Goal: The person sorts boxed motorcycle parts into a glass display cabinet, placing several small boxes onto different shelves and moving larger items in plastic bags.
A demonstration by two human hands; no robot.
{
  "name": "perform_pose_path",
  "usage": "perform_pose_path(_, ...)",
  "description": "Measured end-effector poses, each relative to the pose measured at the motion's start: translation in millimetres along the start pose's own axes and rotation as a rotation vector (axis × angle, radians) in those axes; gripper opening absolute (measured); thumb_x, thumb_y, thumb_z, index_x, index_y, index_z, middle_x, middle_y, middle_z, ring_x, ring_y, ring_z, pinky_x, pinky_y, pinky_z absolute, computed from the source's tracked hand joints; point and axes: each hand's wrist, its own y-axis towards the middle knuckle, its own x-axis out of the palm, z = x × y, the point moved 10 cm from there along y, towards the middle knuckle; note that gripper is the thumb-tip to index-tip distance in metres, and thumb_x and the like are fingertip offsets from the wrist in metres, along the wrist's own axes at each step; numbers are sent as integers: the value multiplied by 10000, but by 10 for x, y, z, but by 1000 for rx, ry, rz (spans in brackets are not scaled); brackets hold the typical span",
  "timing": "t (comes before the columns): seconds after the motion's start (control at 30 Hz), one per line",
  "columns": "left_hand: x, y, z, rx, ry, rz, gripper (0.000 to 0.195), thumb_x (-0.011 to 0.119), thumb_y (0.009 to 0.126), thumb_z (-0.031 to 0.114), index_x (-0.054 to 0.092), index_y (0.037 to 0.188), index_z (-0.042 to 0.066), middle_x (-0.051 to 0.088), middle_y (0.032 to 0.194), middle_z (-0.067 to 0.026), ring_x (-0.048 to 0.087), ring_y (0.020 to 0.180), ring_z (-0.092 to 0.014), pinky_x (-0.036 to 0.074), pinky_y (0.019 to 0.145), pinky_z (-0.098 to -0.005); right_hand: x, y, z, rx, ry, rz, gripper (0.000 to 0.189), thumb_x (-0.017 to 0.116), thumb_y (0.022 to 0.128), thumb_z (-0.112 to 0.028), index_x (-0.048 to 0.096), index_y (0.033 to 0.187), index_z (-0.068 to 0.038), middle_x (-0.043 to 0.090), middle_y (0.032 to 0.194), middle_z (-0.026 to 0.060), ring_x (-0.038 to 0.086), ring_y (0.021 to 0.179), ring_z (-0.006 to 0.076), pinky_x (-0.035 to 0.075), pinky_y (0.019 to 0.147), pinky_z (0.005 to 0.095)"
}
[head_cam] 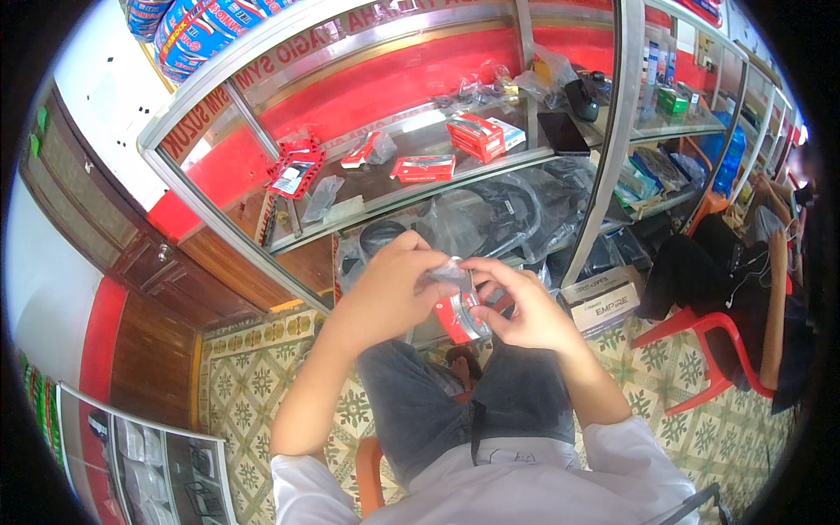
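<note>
Above my lap, my left hand [410, 289] pinches a small clear plastic packet [453, 272] with something dark inside; its contents are too small to make out. My right hand [515, 298] holds a small red-and-white cardboard box [462, 318] tilted, its upper end towards the packet. The fingertips of both hands almost meet at the packet and the box's top. Part of the box is hidden behind my right fingers.
Before me stands a glass display case [413, 170] with red boxes [476, 136], a black smartphone [563, 133] and a red-black packet [296, 172] on its shelf. A cardboard carton [602, 307] sits on the tiled floor. At right, a person [722, 262] sits on a red plastic chair [712, 354].
</note>
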Motion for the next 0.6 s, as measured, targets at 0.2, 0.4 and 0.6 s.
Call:
perform_pose_path(0.2,5,42,-110,-303,29,-116,202,791,825,126,755,992,19,742,893,-147,705,810,-287,536,723,-372,-21,-41,34,-30,-27,17,653,739,823,65,559,1430,-95,710,1116,105,688,904,183,579,662,298)
perform_pose_path(0.4,147,2,-29,-129,41,-138,156,784,818,90,787,968,43,726,851,-156,698,789,-313,528,728,-388,7,-19,36,0,59,-14,647,747,817,60,570,1420,-92,712,1098,94,678,888,159,574,658,282)
perform_pose_path(0.6,171,-29,-29,-20,35,-157,185,777,819,90,776,999,47,718,929,-178,694,860,-335,534,756,-417,-2,-13,16,-6,32,-22,653,710,783,122,575,1406,-22,716,1078,94,693,956,155,605,686,275)
